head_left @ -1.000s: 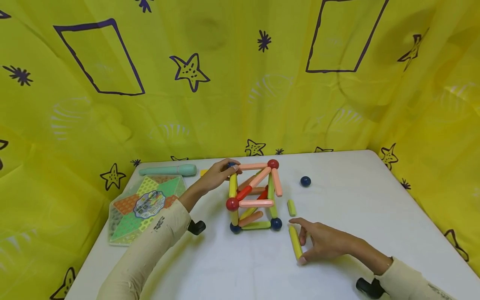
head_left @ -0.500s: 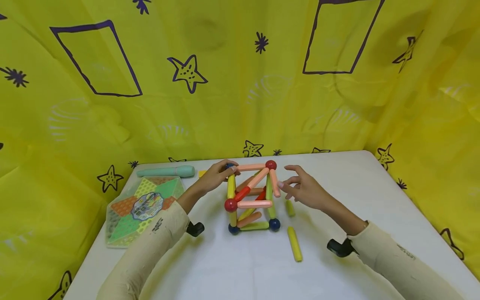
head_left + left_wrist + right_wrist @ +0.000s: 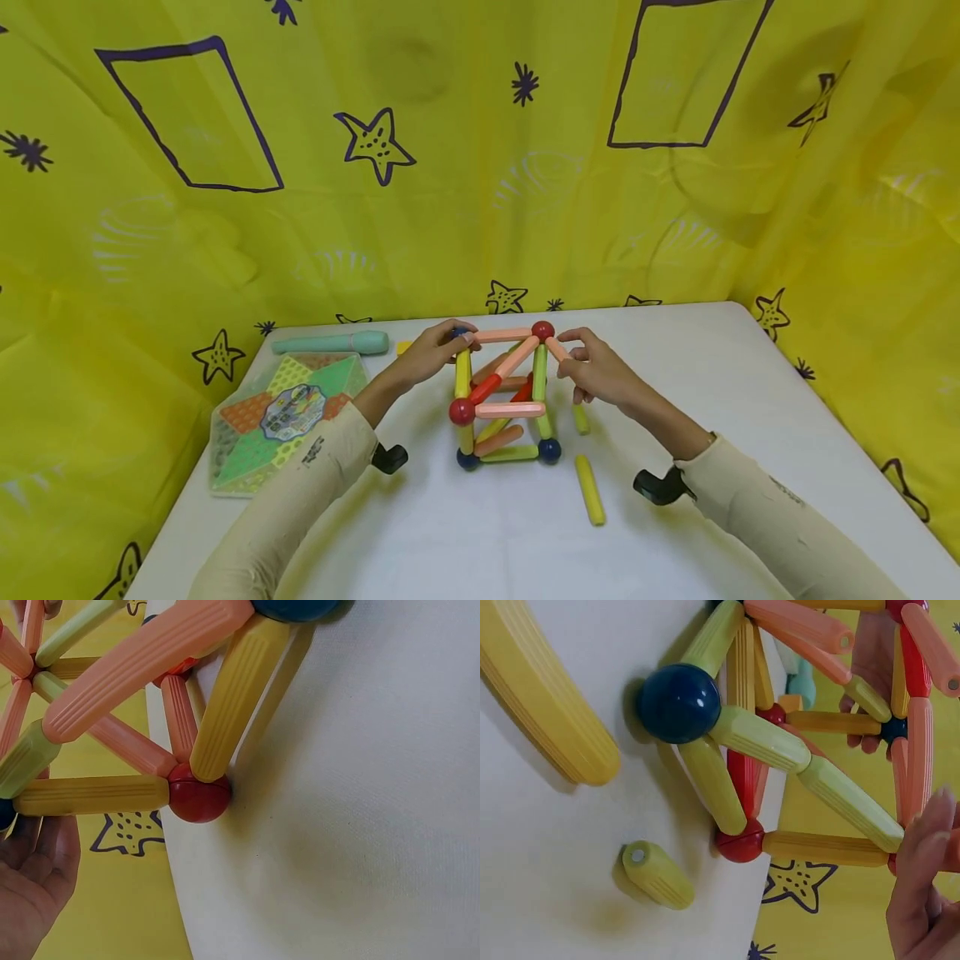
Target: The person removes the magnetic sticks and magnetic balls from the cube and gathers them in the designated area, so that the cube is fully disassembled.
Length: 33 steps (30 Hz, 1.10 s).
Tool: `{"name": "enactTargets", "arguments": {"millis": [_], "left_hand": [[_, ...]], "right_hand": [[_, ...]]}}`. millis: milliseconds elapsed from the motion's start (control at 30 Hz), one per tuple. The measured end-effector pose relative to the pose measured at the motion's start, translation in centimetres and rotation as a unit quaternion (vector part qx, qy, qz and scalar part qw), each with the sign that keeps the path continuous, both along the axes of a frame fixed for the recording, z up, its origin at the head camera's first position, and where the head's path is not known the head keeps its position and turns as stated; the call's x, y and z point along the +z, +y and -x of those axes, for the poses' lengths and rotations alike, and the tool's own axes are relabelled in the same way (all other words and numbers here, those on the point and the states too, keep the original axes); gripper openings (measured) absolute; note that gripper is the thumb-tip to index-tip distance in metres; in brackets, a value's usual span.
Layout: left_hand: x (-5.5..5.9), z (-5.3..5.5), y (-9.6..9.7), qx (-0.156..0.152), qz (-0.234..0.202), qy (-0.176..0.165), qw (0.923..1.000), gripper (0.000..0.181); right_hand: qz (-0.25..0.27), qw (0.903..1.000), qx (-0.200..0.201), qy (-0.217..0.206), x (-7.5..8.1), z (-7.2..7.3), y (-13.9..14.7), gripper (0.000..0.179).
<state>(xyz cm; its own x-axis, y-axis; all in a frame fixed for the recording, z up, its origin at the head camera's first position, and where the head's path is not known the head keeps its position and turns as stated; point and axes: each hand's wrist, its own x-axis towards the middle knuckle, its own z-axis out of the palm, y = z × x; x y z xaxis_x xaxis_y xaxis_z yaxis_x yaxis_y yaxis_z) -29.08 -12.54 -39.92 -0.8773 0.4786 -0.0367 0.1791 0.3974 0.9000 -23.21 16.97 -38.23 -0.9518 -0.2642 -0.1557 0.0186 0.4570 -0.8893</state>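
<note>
A magnetic stick-and-ball frame (image 3: 510,409) stands mid-table, built of salmon, red, yellow and light green rods with red and blue balls. At its rear left top corner, my left hand (image 3: 429,357) holds a blue ball (image 3: 459,332), mostly covered by the fingers. My right hand (image 3: 602,372) pinches the free end of a salmon rod (image 3: 556,347) between thumb and fingers. That rod's other end meets the red ball (image 3: 542,331) at the rear right top corner. In the right wrist view, the right fingers (image 3: 922,862) overlap the frame's upper corner.
A long yellow rod (image 3: 590,490) and a short yellow-green rod (image 3: 581,419) lie right of the frame. At left are a clear-edged box with a patterned lid (image 3: 292,417), a teal cylinder (image 3: 330,342) and an orange-yellow piece (image 3: 403,346). A yellow curtain (image 3: 450,225) rises behind the table.
My right hand let go of the long yellow rod, moved up to the frame and took the salmon rod, swinging its free end right. The loose blue ball is now hidden behind that hand.
</note>
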Motion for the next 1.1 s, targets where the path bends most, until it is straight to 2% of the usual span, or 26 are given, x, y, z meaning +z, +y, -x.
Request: {"name": "enactTargets", "arguments": {"millis": [100,233,500,700,933,1100], "left_hand": [[0.0,0.0,0.0,0.001,0.003,0.004,1.0,0.036],[0.0,-0.1,0.1,0.001,-0.002,-0.001,1.0,0.036],[-0.1,-0.1,0.2,0.002,0.001,0.004,1.0,0.035],[-0.1,-0.1,0.2,0.001,-0.001,0.007,1.0,0.035],[-0.1,-0.2,0.2,-0.003,0.0,0.002,1.0,0.036],[-0.2,-0.1,0.2,-0.001,0.0,0.002,1.0,0.036]], "right_hand": [[-0.05,0.9979,-0.021,0.035,0.0,0.3,-0.4,0.043],[-0.114,0.9895,-0.041,0.079,0.1,0.8,-0.7,0.04],[-0.166,0.9795,-0.041,0.107,0.5,1.6,-0.9,0.031],[-0.148,0.9819,-0.035,0.112,0.2,1.8,-0.7,0.026],[-0.094,0.9894,-0.018,0.109,-0.6,1.7,-0.1,0.026],[-0.061,0.9918,-0.011,0.111,-0.7,1.5,0.4,0.025]]}}
